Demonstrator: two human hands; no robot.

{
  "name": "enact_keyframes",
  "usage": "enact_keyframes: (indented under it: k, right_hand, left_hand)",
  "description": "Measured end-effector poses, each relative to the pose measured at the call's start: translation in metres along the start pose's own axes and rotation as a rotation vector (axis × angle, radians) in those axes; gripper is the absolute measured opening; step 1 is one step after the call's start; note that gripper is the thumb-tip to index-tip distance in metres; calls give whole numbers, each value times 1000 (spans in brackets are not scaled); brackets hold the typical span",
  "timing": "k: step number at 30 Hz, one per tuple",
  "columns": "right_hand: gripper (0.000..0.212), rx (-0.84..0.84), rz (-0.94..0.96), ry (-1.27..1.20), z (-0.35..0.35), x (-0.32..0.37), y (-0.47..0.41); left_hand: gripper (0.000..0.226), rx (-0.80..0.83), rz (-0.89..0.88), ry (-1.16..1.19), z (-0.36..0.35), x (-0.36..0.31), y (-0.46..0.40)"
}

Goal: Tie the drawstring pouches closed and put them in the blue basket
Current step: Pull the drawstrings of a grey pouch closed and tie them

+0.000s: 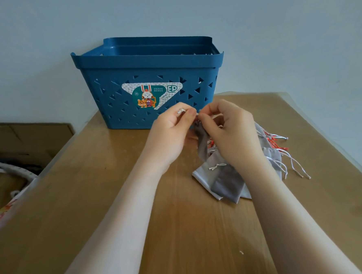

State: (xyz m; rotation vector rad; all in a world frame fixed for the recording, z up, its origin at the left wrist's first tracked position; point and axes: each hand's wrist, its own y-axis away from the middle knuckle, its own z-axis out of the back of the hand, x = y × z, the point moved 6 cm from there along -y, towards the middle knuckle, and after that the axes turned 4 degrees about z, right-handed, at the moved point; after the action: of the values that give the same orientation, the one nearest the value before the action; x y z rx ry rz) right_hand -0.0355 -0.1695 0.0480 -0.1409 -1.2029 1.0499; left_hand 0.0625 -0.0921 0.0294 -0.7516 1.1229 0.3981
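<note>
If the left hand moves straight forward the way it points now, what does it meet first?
Probably the blue basket: the left hand, pinching a white cord, points at its front wall just behind. Depth is unclear.

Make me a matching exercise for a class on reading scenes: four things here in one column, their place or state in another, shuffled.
Things:
1. blue basket
2. held pouch
3. pile of pouches
4. cardboard box

Places or states:
A. lying on the table, under the right forearm
B. off the table, to the left
C. hanging between both hands
D. standing at the table's far edge

Pairs: 1-D, 2-C, 3-A, 4-B
</note>
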Motion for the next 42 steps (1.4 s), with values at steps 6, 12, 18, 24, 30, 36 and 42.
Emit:
enact_keyframes:
  k: [6,12,18,24,30,36,42]
  right_hand:
    - [21,-26,-89,-26,-2,-3,2]
    - [14,-53,-180,-126,-2,-6,3]
    - [16,-49,-227,-300,-3,-11,4]
    - [23,121,-159,-236,-8,-11,3]
    - [16,81,26,-101,1,4,0]
    - [20,-10,38,-99,3,6,1]
    - [28,-127,-39,-166,12,0,-1]
  left_hand:
    - [23,-83,-74,-124,-8,-6,1]
    - [23,-171,-144,-144,-13,-11,9]
    - [24,-148,8,28,-4,8,-1]
    - [33,-142,-17,-128,-4,0,3]
    - [28,-127,-19,-141,-3,-4,3]
    - [31,-123,82,42,0,-1,4]
    - [17,43,172,220,-6,0,5]
